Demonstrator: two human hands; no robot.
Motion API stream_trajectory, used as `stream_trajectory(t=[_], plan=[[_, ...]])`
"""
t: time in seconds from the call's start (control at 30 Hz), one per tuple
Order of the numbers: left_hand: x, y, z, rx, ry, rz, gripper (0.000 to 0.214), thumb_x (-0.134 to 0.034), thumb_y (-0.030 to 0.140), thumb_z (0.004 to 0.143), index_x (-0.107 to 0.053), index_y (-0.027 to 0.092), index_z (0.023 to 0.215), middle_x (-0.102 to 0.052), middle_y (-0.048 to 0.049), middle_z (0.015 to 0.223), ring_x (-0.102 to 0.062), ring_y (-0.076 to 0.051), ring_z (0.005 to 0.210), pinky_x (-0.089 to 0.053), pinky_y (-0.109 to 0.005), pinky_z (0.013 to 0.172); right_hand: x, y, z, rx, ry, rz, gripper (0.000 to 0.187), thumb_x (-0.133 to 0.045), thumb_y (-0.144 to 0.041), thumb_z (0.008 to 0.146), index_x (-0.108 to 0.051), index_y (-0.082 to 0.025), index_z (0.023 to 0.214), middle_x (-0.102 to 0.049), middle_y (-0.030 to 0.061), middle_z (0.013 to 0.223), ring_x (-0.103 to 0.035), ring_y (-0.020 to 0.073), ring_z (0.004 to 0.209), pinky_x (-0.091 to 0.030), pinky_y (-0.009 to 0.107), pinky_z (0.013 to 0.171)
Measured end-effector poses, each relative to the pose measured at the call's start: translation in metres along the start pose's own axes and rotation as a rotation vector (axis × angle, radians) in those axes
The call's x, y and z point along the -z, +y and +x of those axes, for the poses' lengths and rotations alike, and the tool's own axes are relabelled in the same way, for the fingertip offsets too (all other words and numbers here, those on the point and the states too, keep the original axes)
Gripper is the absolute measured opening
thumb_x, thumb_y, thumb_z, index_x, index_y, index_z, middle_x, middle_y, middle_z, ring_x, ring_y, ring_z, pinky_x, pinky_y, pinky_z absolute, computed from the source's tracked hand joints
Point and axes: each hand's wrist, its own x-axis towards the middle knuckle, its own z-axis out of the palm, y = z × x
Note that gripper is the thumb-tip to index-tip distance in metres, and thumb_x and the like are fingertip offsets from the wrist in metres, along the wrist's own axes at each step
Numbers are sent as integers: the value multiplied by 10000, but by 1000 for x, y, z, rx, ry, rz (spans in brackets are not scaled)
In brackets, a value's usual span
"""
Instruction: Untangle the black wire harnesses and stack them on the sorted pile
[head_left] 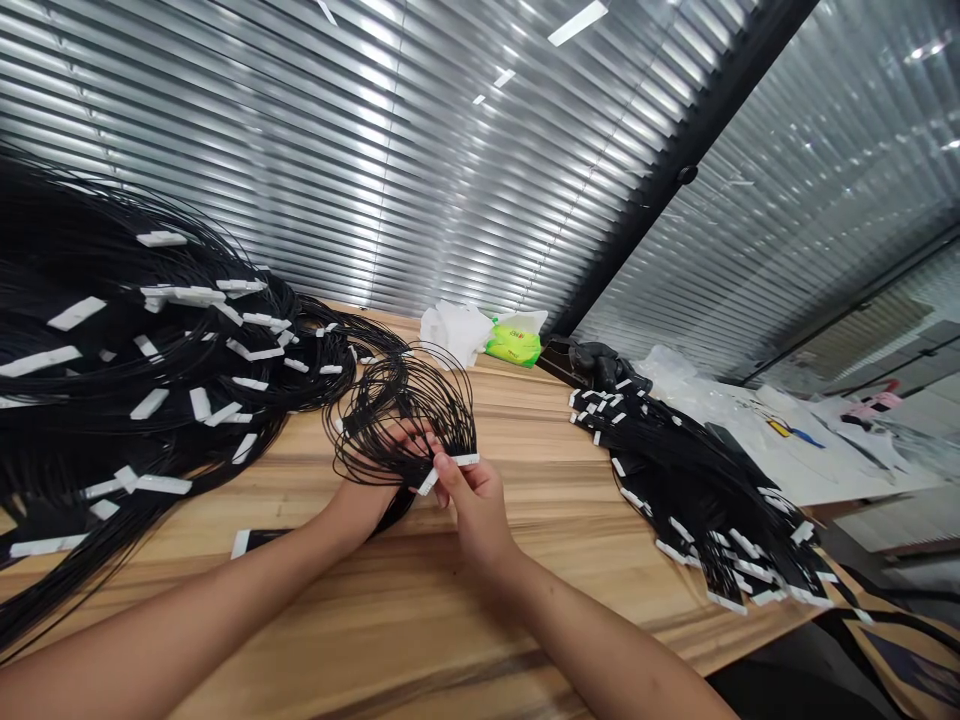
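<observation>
A loosely coiled bundle of thin black wires (401, 400) is held up over the wooden table. My left hand (411, 437) is behind the loops, its fingers closed round the bundle and partly hidden by the strands. With thumb and fingers together, my right hand (474, 492) pinches the bundle's end beside a short white end strip (427, 482). Another white strip (466, 459) sticks out just above my right thumb. Near my left forearm, a flat black piece with a white end (240, 543) lies on the table, partly covered by the arm.
A large heap of black wires (172, 370) with white end strips fills the left side. More black bundles (690, 490) lie at the right edge of the wooden table (540, 440). Behind are a green packet (514, 340), white tissue (454, 330) and metallic blinds (315, 130).
</observation>
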Motion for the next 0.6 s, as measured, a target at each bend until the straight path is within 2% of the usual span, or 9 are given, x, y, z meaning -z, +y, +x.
stream_trajectory(t=[0.1, 0.2, 0.3, 0.43, 0.5, 0.6], plan=[[1, -4, 7, 17, 18, -59, 191, -781, 319, 665, -675, 166, 708, -676, -8, 679, -597, -128, 593, -509, -215, 541, 2, 3, 2, 11, 0, -2, 420, -709, -562, 701, -578, -174, 605, -445, -50, 481, -360, 94, 476, -286, 260, 494], [-1, -2, 9, 31, 126, -113, 277, -840, 311, 567, -672, 158, 725, -682, 3, 670, -611, -126, 588, -513, -202, 519, 2, 3, 3, -1, -3, 7, 417, -705, -554, 707, -567, -174, 603, -446, -51, 479, -360, 91, 473, -278, 256, 488], [-4, 6, 6, 112, 210, -95, 376, -869, 319, 511, -665, 146, 774, -677, 5, 661, -588, -114, 520, -450, -174, 405, 1, 2, 2, -24, 2, 19, 409, -717, -556, 689, -595, -167, 651, -443, -56, 480, -358, 93, 472, -278, 254, 487], [-5, 12, 1, 163, 257, -83, 406, -865, 341, 529, -663, 148, 824, -672, 11, 673, -585, -107, 512, -448, -173, 404, 0, 0, 2, -30, -6, 0, 426, -717, -567, 680, -574, -171, 616, -436, -55, 474, -353, 95, 474, -279, 255, 490], [-5, 12, -1, 172, 249, -90, 410, -850, 371, 563, -668, 158, 862, -669, 17, 665, -576, -100, 502, -454, -175, 418, 0, 0, 3, -32, -7, -11, 426, -714, -568, 684, -568, -174, 609, -434, -56, 474, -354, 97, 477, -286, 257, 496], [-5, 11, -2, 157, 147, -113, 386, -845, 386, 577, -670, 166, 842, -667, 15, 644, -574, -106, 498, -466, -188, 430, 1, 2, 2, -25, -16, -9, 403, -710, -549, 702, -585, -173, 629, -438, -55, 483, -354, 98, 481, -291, 259, 502]])
